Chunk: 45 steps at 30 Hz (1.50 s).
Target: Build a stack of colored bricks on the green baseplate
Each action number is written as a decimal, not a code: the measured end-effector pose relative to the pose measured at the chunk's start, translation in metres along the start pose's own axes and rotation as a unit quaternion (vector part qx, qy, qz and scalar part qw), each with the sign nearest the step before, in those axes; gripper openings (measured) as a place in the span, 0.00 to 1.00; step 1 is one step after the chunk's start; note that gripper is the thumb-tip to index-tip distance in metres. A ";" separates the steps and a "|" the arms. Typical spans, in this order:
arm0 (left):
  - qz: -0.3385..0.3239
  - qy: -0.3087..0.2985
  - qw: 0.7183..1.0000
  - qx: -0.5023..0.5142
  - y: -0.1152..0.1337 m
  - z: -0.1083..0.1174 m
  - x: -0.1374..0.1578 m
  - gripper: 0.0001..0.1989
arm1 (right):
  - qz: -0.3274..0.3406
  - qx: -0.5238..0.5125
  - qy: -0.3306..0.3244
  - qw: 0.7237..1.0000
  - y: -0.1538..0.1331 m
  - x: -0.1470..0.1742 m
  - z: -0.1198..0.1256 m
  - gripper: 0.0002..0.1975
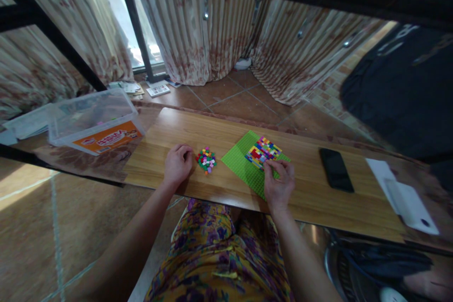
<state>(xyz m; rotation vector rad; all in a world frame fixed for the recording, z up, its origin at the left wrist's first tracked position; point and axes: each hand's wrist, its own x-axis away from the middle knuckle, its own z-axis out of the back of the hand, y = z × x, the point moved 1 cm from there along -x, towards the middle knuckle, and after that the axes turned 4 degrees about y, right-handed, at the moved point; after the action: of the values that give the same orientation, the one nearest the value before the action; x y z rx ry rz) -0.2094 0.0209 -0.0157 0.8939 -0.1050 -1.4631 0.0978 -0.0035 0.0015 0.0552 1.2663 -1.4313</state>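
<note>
A green studded baseplate lies at an angle on the wooden board, with a patch of multicoloured toy bricks set on its far part. My right hand is over the plate's right side, thumb and forefinger pinched at the near edge of the brick patch. Whatever is between those fingertips is too small to make out. Left of the plate sits a small pile of loose coloured bricks. Just beside that pile my left hand rests on the board, its fingers curled in; anything inside them is hidden.
A black phone and a white flat object lie to the right on the wooden board. At the left stands a clear plastic box with an orange label. Curtains hang behind; a dark-clothed person is at right.
</note>
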 end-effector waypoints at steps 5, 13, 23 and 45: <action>-0.004 -0.004 1.000 -0.002 -0.001 0.000 0.000 0.09 | -0.014 0.008 -0.017 1.000 -0.002 0.001 0.002 0.10; 0.001 -0.003 1.000 -0.009 0.000 0.000 -0.001 0.09 | -0.006 0.000 -0.018 1.000 -0.003 0.003 0.007 0.10; 0.007 -0.011 1.000 -0.002 0.003 0.002 -0.001 0.09 | 0.049 0.006 -0.153 0.987 -0.029 0.034 -0.016 0.11; 0.015 -0.017 1.000 -0.001 0.003 0.002 -0.001 0.09 | 0.093 0.081 -0.263 0.957 -0.038 0.034 -0.042 0.09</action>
<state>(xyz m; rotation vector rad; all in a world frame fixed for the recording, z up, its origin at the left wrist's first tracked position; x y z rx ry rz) -0.2080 0.0206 -0.0120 0.8609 -0.1420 -1.4499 0.0336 -0.0077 -0.0137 -0.0903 0.6866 -1.2716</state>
